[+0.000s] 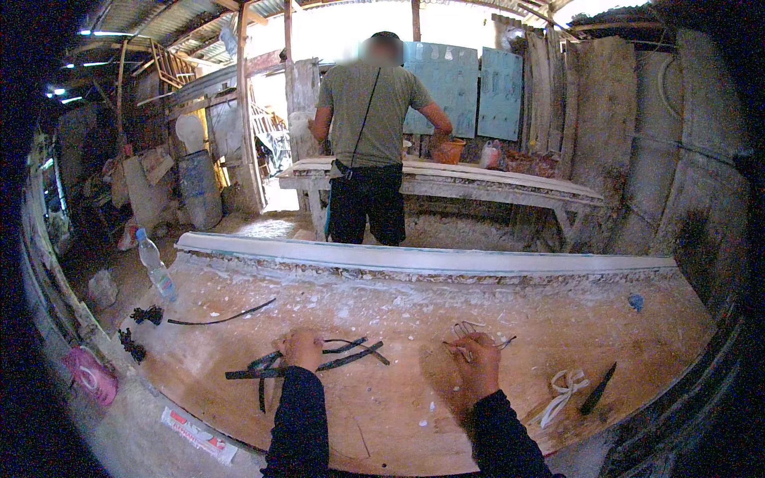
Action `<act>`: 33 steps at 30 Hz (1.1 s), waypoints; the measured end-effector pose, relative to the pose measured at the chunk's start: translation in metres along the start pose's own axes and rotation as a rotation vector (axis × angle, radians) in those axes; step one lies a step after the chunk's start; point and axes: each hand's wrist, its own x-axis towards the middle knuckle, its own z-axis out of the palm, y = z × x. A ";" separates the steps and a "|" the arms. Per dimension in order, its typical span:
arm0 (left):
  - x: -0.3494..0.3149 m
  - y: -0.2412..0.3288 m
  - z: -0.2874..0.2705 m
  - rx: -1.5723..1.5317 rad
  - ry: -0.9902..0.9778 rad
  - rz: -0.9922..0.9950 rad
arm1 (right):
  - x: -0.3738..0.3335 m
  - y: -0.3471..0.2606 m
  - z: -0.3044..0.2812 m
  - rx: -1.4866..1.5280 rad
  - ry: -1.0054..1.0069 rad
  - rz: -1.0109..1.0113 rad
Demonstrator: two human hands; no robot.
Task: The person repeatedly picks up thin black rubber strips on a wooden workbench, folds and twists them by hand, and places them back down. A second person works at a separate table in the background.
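Under a tin-roofed shed (143, 16), dusty plaster-flecked wooden worktable (446, 414).

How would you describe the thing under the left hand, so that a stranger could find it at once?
Start at the wide wooden workbench in the foreground, dusted with white flecks. Near its front edge, the left hand presses on a bundle of thin black strips lying crossed. They are flat, dark and straight, unlike the pale wire loops at the right hand and the single curved black strip farther left.

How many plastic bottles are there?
1. A clear plastic bottle with a blue cap stands at the workbench's far left edge. Others may hide in the dark clutter behind.
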 end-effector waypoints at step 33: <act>-0.092 0.102 -0.023 -1.925 -0.880 -0.159 | -0.032 -0.037 0.012 0.731 -0.491 0.111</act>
